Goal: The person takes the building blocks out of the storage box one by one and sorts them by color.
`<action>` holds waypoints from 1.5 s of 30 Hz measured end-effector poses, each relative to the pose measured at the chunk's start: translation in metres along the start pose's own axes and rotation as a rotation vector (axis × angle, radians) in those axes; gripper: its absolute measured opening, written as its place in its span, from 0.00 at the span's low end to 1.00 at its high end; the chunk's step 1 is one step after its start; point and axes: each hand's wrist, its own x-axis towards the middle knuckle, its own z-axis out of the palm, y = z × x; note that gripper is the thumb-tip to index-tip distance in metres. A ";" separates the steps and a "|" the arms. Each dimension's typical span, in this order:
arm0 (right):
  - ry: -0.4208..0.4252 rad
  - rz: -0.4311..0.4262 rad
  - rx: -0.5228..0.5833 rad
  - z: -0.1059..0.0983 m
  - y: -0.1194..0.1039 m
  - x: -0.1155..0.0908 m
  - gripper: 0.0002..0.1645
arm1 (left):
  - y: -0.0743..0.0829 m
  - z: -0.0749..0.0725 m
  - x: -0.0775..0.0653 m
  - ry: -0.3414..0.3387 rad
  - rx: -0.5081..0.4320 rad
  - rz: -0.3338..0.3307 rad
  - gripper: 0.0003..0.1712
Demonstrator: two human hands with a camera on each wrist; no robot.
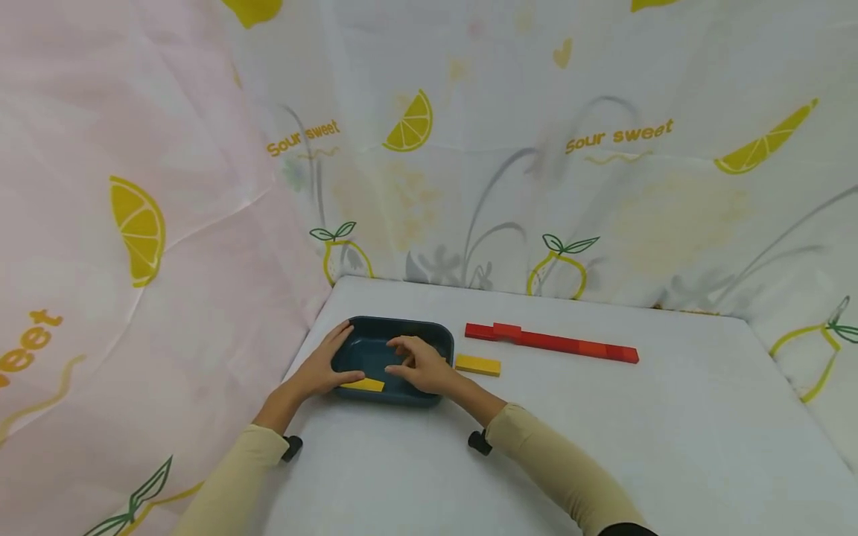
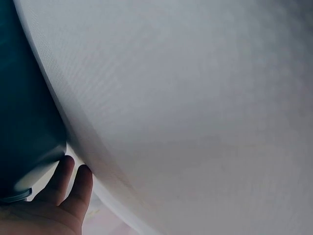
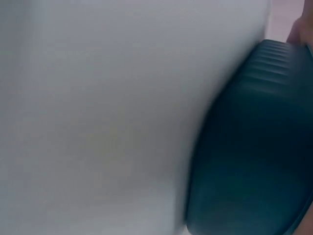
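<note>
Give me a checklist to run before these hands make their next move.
1. Blue tray upright on the table: ok.
2. Left hand at the tray's left end: ok.
3. Left thumb off the inner yellow block: cannot tell; they overlap in the head view.
4. Right thumb and forefinger free: ok; the right hand shows nothing between them.
5. Space beside the tray's right end clear: not ok; the outer yellow block lies there.
6. Red row apart from the tray: ok.

Soft, even light fills the head view, where the lemon-printed white fabric backdrop (image 1: 482, 134) stretches towards the edges; both wrist views are dimmer, the flat white worktop (image 3: 98, 117) blurred.
</note>
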 end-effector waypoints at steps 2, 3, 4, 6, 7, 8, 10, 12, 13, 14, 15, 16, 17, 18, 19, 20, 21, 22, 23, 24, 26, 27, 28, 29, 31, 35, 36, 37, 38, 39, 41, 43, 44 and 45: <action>-0.023 0.014 -0.014 0.004 0.000 0.004 0.30 | -0.001 0.000 0.001 0.002 0.006 0.005 0.62; -0.033 0.017 -0.026 0.006 0.000 0.006 0.30 | -0.001 0.000 0.001 0.004 0.012 0.007 0.62; -0.042 0.016 -0.041 0.008 -0.001 0.008 0.30 | -0.002 0.000 0.001 0.006 0.019 0.009 0.62; -0.067 0.016 -0.075 0.011 -0.001 0.011 0.31 | -0.002 -0.001 0.002 0.007 0.023 0.009 0.61; -0.077 0.012 -0.090 0.013 -0.001 0.012 0.31 | -0.002 -0.001 0.002 0.004 0.023 0.009 0.61; -0.084 0.009 -0.099 0.013 -0.002 0.013 0.30 | -0.001 -0.002 0.003 0.001 0.024 0.008 0.60; -0.096 0.010 -0.100 0.014 -0.003 0.014 0.30 | 0.000 -0.002 0.004 -0.010 0.028 0.004 0.60; -0.103 0.019 -0.087 0.014 -0.003 0.014 0.29 | 0.001 -0.002 0.004 -0.016 0.029 -0.001 0.58; -0.107 0.029 -0.078 0.014 -0.003 0.014 0.29 | 0.001 -0.002 0.004 -0.017 0.034 -0.001 0.58; -0.114 0.040 -0.071 0.013 -0.003 0.014 0.30 | 0.000 -0.001 0.003 -0.017 0.038 -0.002 0.57; -0.125 0.051 -0.071 0.014 -0.003 0.014 0.30 | 0.000 0.000 0.003 -0.017 0.038 -0.003 0.57; -0.138 0.060 -0.085 0.014 -0.003 0.016 0.31 | -0.001 -0.001 0.002 -0.015 0.040 -0.003 0.57; -0.153 0.069 -0.101 0.015 -0.003 0.017 0.31 | -0.002 -0.001 0.001 -0.013 0.044 -0.002 0.56; -0.171 0.076 -0.121 0.017 -0.004 0.019 0.32 | -0.003 -0.002 0.000 -0.012 0.047 -0.001 0.57; -0.189 0.080 -0.143 0.019 -0.004 0.022 0.32 | -0.004 -0.003 -0.001 -0.008 0.048 -0.004 0.57; -0.206 0.078 -0.165 0.021 -0.004 0.024 0.32 | -0.005 -0.003 -0.002 -0.003 0.049 -0.007 0.57; -0.218 0.072 -0.183 0.024 -0.004 0.026 0.31 | -0.006 -0.004 -0.003 0.003 0.044 -0.010 0.57; -0.229 0.069 -0.198 0.026 -0.004 0.028 0.31 | -0.006 -0.004 -0.003 0.006 0.043 -0.011 0.57; -0.238 0.072 -0.201 0.029 -0.004 0.030 0.30 | -0.007 -0.003 -0.003 0.009 0.039 -0.011 0.57; -0.245 0.077 -0.193 0.031 -0.003 0.031 0.28 | -0.007 -0.003 -0.003 0.009 0.034 -0.012 0.57; -0.243 0.098 -0.176 0.035 -0.001 0.032 0.26 | -0.006 -0.001 -0.001 0.002 0.024 -0.009 0.57; -0.239 0.110 -0.171 0.036 0.000 0.033 0.25 | -0.005 0.000 -0.001 -0.005 0.021 -0.011 0.58; -0.238 0.123 -0.169 0.037 0.001 0.033 0.24 | -0.004 0.000 0.000 -0.010 0.027 -0.009 0.58; -0.236 0.128 -0.170 0.037 0.002 0.034 0.24 | -0.003 0.000 0.000 -0.011 0.026 -0.012 0.58; -0.229 0.123 -0.185 0.037 0.003 0.036 0.24 | -0.002 0.000 0.001 -0.008 0.031 -0.017 0.58; -0.234 0.106 -0.243 0.038 0.004 0.040 0.25 | 0.000 -0.002 0.001 -0.004 0.030 -0.018 0.58; -0.238 0.106 -0.256 0.038 0.004 0.041 0.25 | 0.001 -0.003 0.002 -0.006 0.035 -0.015 0.58; -0.242 0.109 -0.263 0.039 0.005 0.041 0.26 | 0.001 -0.003 0.002 -0.007 0.040 -0.013 0.58; -0.247 0.111 -0.267 0.039 0.005 0.042 0.26 | 0.001 -0.003 0.002 -0.007 0.039 -0.012 0.58; -0.251 0.114 -0.268 0.039 0.005 0.043 0.26 | 0.001 -0.003 0.002 -0.006 0.040 -0.012 0.58; -0.257 0.120 -0.270 0.040 0.006 0.043 0.26 | 0.000 -0.003 0.002 -0.004 0.053 -0.010 0.58; -0.258 0.127 -0.272 0.041 0.006 0.043 0.26 | 0.000 -0.001 0.002 -0.003 0.053 -0.011 0.57; -0.258 0.128 -0.276 0.041 0.007 0.043 0.26 | 0.000 0.000 0.002 -0.004 0.049 -0.014 0.57; -0.256 0.130 -0.283 0.041 0.008 0.042 0.26 | 0.000 0.001 0.002 -0.006 0.047 -0.015 0.57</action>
